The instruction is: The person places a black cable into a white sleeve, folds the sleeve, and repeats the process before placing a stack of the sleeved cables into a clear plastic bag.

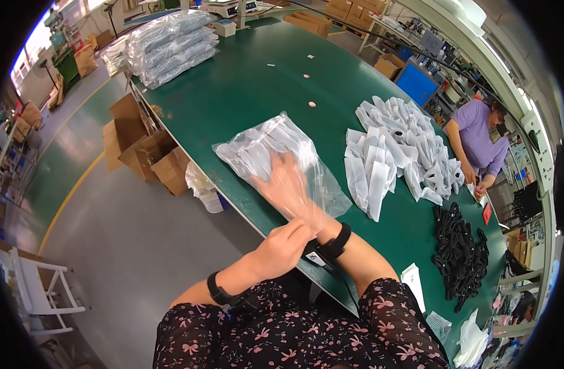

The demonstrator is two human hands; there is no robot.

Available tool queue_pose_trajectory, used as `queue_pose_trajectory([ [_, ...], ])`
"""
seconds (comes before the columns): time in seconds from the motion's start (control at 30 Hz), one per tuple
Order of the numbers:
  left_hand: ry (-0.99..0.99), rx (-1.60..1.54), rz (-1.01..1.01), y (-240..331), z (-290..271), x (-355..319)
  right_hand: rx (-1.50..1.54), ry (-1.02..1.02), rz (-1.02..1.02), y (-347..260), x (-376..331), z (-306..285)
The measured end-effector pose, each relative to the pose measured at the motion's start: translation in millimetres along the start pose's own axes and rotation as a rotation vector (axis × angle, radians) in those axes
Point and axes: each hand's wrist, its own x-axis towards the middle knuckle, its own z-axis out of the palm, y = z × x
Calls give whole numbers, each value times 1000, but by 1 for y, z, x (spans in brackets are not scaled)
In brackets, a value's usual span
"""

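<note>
A large clear plastic bag (328, 184) lies on the green table (257, 80) near its left edge. Whitish sleeve-like packets (257, 149) fill its far end. My right hand (285, 184) reaches inside the bag, fingers spread against the packets and slightly blurred. At the bag's mouth, my left hand (287, 245) is closed, pinching the film beside my right wrist. Both wrists wear black bands. To the right lies a big heap of similar white packets (395, 144), apart from my hands.
Stacked filled bags (171, 46) stand at the far left corner. Bundled black cables (459, 252) lie on the right, near a co-worker in purple (478, 138) handling a small item. Open cardboard boxes (153, 154) sit beside the table's left edge. A white chair (42, 289) stands at left.
</note>
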Motion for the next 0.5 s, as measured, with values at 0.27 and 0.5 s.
queue_pose_trajectory([
  [0.27,-41,-15,33,-7,3,2,-141,15,-161,-7,5,3],
  [0.5,-27,-86,-12,-19,-2,14,-74,105,-545,18,-6,7],
])
